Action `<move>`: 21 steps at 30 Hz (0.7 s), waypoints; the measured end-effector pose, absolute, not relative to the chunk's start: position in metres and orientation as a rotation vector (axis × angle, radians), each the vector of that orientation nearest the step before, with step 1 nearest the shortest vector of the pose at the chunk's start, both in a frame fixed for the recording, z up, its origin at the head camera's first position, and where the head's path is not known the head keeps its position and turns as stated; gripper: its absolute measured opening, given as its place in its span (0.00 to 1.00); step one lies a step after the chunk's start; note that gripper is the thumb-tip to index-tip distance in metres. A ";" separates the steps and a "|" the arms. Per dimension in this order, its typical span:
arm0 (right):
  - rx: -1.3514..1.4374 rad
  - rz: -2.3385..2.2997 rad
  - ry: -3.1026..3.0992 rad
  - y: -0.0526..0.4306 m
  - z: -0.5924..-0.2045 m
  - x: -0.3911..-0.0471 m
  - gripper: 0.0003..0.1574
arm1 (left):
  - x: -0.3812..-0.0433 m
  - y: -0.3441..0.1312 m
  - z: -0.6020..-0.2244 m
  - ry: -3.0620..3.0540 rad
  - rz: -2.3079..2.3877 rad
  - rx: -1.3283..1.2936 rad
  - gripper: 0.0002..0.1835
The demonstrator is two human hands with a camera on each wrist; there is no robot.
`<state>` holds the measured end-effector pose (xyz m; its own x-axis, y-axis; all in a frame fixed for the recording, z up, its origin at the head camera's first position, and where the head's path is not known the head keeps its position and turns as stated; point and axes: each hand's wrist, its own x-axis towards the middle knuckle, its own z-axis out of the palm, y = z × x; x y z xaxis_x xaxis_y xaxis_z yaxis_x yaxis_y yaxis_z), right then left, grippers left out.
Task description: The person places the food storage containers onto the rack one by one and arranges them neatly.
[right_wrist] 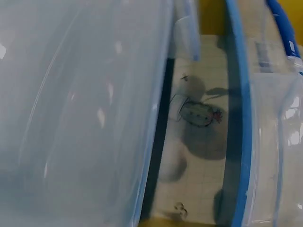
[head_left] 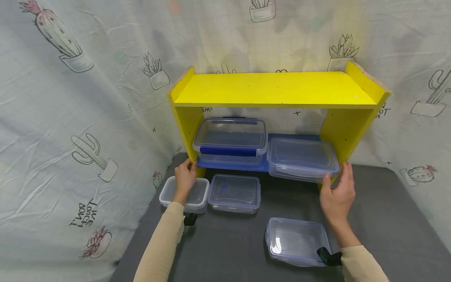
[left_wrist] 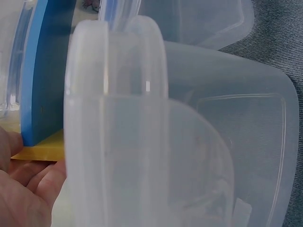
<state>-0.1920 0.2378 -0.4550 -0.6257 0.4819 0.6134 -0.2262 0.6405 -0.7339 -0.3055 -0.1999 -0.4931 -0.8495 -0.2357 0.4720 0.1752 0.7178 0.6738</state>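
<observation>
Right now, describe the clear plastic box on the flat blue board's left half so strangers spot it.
Find the bright yellow shelf unit, then the flat blue board beneath its top. The clear rectangular plastic box sits on the board's left half. A dark blue front strip sets it apart from the clear plastic box beside it.

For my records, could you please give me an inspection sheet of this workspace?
Surface: dark grey table.
Job's things: yellow rack with a blue shelf, which bears a blue-clipped box at left and a right shelf box; on the table, a left box, a middle box and a front box.
Clutter: nothing seen.
Hands: left hand grips the rack's left side; right hand is at its right side, grip unclear.
Cables: nothing seen.
Surroundings: creased cactus-print cloth.
</observation>
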 end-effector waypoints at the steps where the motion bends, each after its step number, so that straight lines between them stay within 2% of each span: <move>1: -0.080 0.937 -1.972 0.236 -0.455 -0.193 0.31 | -0.305 -0.200 -0.493 -2.380 -1.012 0.046 0.10; 5: 0.344 0.590 -1.902 0.226 -0.452 -0.198 0.23 | -0.304 -0.199 -0.492 -2.379 -1.014 0.049 0.10; 8: 0.490 0.446 -1.958 0.219 -0.448 -0.202 0.22 | -0.305 -0.199 -0.492 -2.376 -1.017 0.040 0.10; 13: 0.511 0.296 -2.138 0.213 -0.444 -0.209 0.21 | -0.307 -0.199 -0.493 -2.377 -1.011 0.027 0.11; 21: 0.515 0.339 -2.221 0.213 -0.440 -0.216 0.19 | -0.306 -0.202 -0.493 -2.401 -1.010 0.046 0.12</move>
<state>-0.2162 0.2127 -0.4395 -0.5862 -0.2506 0.7704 -0.4689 0.8804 -0.0704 -0.3056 -0.2015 -0.4934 -0.8590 -0.2285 0.4581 0.1677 0.7200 0.6735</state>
